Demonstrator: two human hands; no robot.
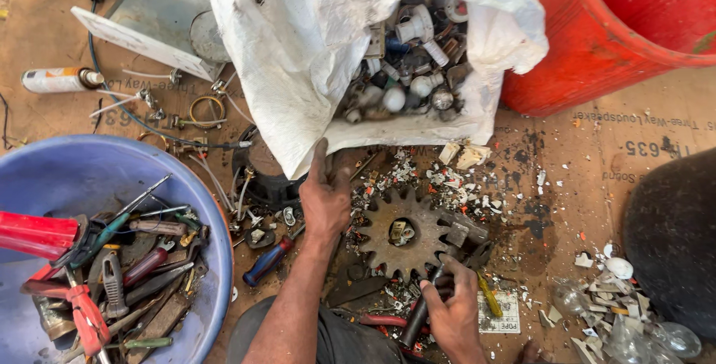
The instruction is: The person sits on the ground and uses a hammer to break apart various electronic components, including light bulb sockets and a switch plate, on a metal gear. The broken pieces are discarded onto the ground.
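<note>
Two hands work at the middle of the frame, over a cardboard floor covered with broken white shards. The left hand (326, 196) reaches up to the lower edge of the white sack (298, 51); its fingers lie half spread against the cloth and the thumb points up, so it touches or pulls the edge more than it grips anything small. The right hand (453, 306), at the bottom centre, is closed around the dark handle of a hammer (447, 259), whose head rests beside the rusty gear (406, 231).

I judge that the step in hand is a pause between blows: the hammer waits while the other hand goes to the sack. The next move calls for one piece from the sack mouth to be set on the gear, and for the fingers to be away before the hammer comes down.

The sack lies open at the upper centre, and its mouth faces down the frame. It holds white lamp bases (414, 73) and grey metal parts, packed close. The gear lies flat just below it, brown with rust, with a small piece in its centre hole. A blue basin (201, 207) of tools stands at the lower left, and a red bucket (597, 51) at the upper right.
</note>
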